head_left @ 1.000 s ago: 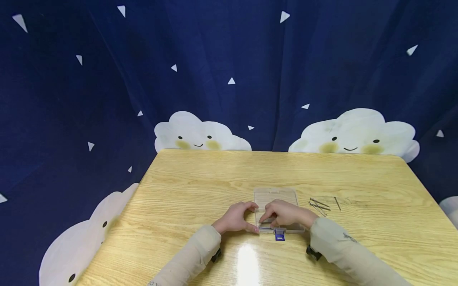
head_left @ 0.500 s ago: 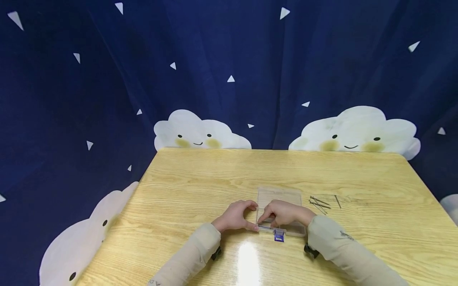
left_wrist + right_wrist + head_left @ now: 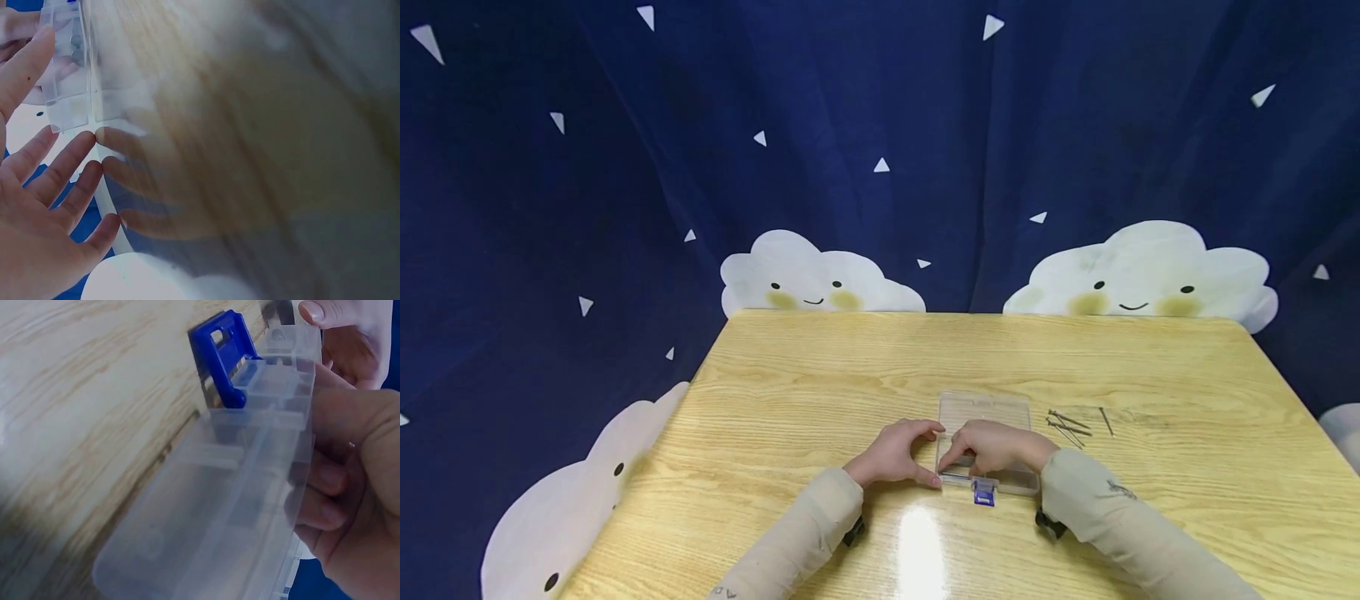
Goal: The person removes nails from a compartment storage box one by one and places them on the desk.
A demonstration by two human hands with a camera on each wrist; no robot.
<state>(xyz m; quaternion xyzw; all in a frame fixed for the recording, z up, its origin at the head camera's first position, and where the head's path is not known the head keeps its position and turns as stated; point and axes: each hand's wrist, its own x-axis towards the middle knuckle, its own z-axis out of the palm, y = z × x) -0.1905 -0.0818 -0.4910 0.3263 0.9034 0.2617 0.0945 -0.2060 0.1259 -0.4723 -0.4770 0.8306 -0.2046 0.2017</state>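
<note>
A clear plastic compartment box [image 3: 1017, 488] lies on the table with its lid [image 3: 985, 403] folded back; its blue latch [image 3: 983, 497] hangs open at the front. My left hand [image 3: 891, 454] touches the box's left side, thumb at the near corner and index finger farther back. In the left wrist view its other fingers [image 3: 72, 169] are fairly straight and spread. My right hand [image 3: 992, 446] reaches into the box, thumb and index finger at the ends of a shiny thin nail [image 3: 955, 476] in the front compartment. In the right wrist view that nail is hidden.
Several loose nails [image 3: 1071, 425] lie in a crossed bunch right of the box, with a single nail [image 3: 1107, 422] beyond them. The wooden table [image 3: 820, 367] extends around the box. A dark blue curtain [image 3: 820, 108] with white clouds hangs behind.
The box has shifted slightly right against my left hand since the first frame. My right hand keeps its fingers at the nail, its forearm a little farther left. The loose nails lie as before.
</note>
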